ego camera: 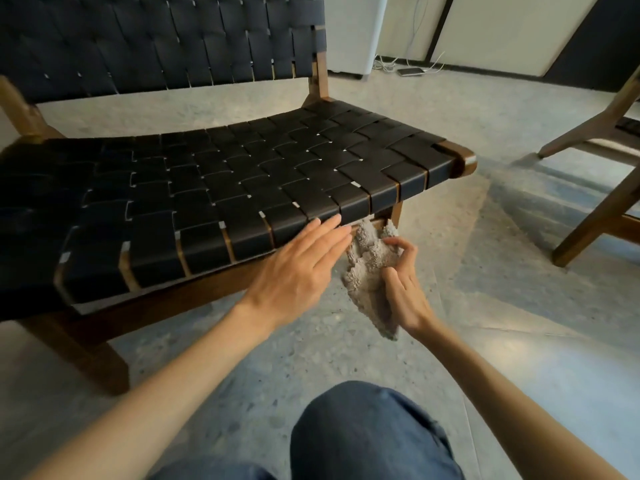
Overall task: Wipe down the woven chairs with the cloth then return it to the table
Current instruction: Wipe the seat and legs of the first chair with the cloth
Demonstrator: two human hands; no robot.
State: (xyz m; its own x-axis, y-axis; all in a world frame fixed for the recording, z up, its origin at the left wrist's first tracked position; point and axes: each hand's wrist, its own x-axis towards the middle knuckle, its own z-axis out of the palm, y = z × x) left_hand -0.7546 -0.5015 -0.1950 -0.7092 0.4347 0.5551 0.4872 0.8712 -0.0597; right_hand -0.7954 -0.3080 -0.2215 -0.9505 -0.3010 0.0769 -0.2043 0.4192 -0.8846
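Our right grip point(405, 289) lightly pinched the cloth point(365, 268) below the near right edge of the woven chair point(242, 174), our left grip point(298, 268) flat and empty, so the cloth could have slipped to the floor point(519, 271).

The floor point(485, 271) between the two chairs is lying wide open, so loads of room there. Straight ahead the woven chair point(242, 174) and its front leg point(396, 211) are blocking the way, and the second chair point(595, 220) is crowding the far right.
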